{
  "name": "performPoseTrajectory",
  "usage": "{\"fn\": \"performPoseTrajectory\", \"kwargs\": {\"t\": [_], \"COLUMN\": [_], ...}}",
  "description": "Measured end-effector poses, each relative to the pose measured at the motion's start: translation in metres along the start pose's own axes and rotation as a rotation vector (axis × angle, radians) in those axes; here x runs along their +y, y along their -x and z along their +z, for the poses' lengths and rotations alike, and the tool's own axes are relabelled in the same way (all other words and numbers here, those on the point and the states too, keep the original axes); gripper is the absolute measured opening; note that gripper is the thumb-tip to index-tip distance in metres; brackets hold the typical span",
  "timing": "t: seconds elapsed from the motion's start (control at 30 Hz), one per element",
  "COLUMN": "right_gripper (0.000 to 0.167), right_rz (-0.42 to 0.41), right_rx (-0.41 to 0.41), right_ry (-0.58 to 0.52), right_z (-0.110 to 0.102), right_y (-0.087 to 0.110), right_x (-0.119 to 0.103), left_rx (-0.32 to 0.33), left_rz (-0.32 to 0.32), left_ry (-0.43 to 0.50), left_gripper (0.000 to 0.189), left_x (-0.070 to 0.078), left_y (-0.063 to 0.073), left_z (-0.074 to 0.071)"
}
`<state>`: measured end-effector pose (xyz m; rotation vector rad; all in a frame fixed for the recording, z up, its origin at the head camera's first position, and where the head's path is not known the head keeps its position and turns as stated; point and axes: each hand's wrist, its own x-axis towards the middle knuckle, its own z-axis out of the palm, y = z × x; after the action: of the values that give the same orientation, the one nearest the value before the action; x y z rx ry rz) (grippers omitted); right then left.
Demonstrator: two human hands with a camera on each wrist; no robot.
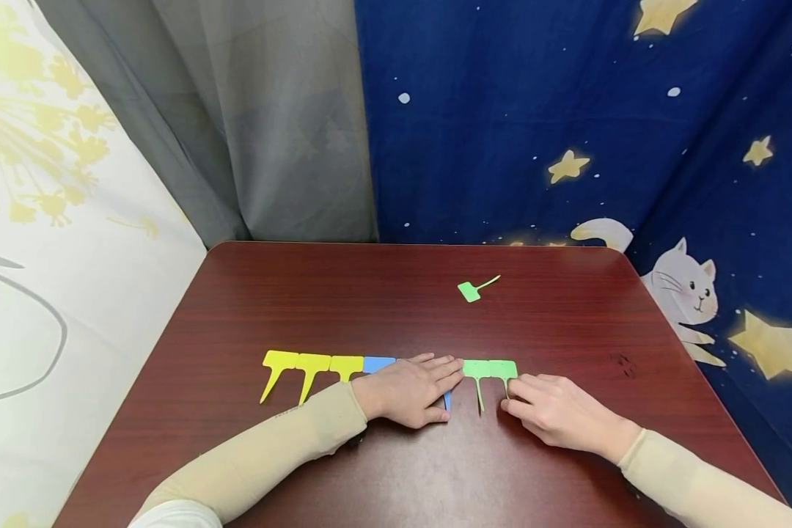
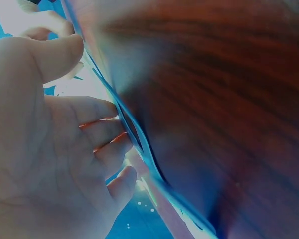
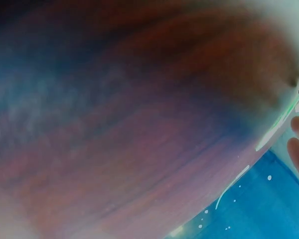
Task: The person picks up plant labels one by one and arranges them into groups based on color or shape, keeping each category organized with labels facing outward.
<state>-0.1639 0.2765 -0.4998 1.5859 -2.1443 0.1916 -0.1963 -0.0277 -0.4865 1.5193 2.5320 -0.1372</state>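
A row of T-shaped plastic plant labels lies across the table, heads edge to edge and stems toward the person. At its left end are three yellow labels, then a blue label. My left hand rests palm down over the middle of the row, fingers extended, covering part of it; a blue stem shows beside it. Two green labels come after, and my right hand pinches the stem of the rightmost green label between thumb and fingers. The left wrist view shows the palm low over the labels.
Farther back on the dark red wooden table lies a loose green label, turned askew. A grey curtain and a blue starry curtain hang behind the far edge. Patterned white cloth borders the left side.
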Motion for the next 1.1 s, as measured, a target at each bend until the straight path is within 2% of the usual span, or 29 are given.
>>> {"fn": "performPoseTrajectory", "kwargs": {"t": [0.1, 0.3, 0.43, 0.83, 1.1], "right_gripper": [0.023, 0.031, 0.039, 0.039, 0.04], "right_rz": [0.031, 0.24, 0.315, 0.355, 0.321], "right_rx": [-0.023, -0.084, -0.134, -0.195, -0.139], "right_ry": [-0.023, -0.039, -0.025, -0.068, -0.05], "right_z": [-0.002, -0.004, -0.001, -0.001, 0.002], "right_y": [0.0, 0.001, 0.004, 0.011, 0.011], "right_x": [0.002, 0.006, 0.009, 0.01, 0.011], "left_rx": [0.002, -0.003, -0.003, -0.011, -0.009], "left_rz": [0.0, -0.003, -0.005, -0.006, -0.003], "left_ry": [-0.003, -0.009, -0.014, -0.02, -0.02], "left_gripper": [0.074, 0.074, 0.075, 0.075, 0.075], "left_x": [0.0, 0.0, 0.0, 0.001, 0.001], "left_y": [0.0, 0.001, 0.001, 0.0, -0.001], "left_z": [0.0, 0.0, 0.001, 0.001, 0.002]}}
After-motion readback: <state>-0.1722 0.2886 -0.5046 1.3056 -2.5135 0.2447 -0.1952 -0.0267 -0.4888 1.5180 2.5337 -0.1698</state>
